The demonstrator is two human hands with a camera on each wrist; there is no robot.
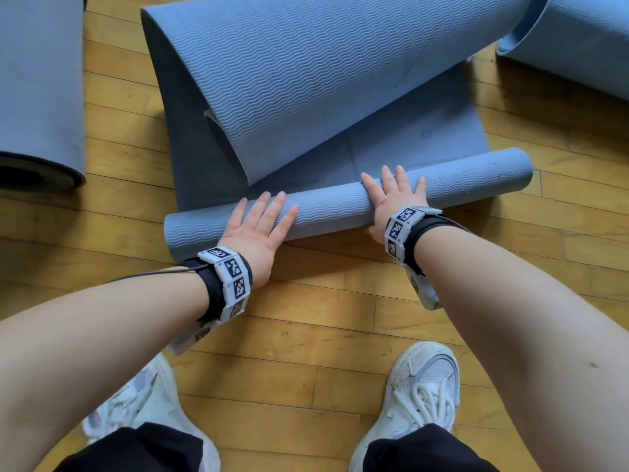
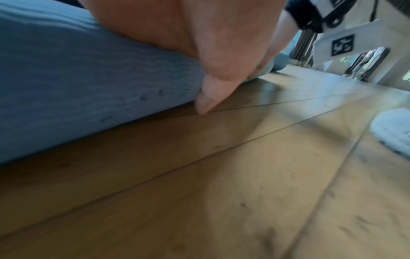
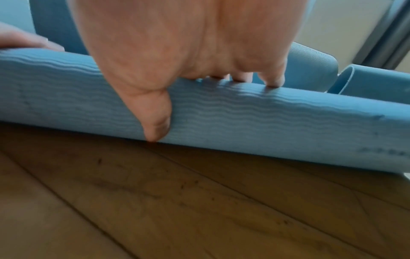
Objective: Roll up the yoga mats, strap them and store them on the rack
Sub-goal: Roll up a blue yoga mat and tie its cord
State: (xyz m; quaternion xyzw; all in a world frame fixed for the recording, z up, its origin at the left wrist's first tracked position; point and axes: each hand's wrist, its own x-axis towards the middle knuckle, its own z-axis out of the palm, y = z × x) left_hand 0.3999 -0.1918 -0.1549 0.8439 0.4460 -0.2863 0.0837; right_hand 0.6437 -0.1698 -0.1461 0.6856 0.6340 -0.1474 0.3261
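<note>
A blue yoga mat lies on the wooden floor, its near end rolled into a tight tube and its far end curled back in a big loose fold. My left hand presses flat on the tube's left part, fingers straight. My right hand lies over the tube's middle with fingers spread across the top. In the right wrist view the thumb rests against the tube's near side at the floor. In the left wrist view my palm sits on the tube, thumb tip down.
A rolled blue mat stands at the left with its dark end facing me. Another blue mat lies at the upper right. My two white shoes stand on the floor planks just behind the tube.
</note>
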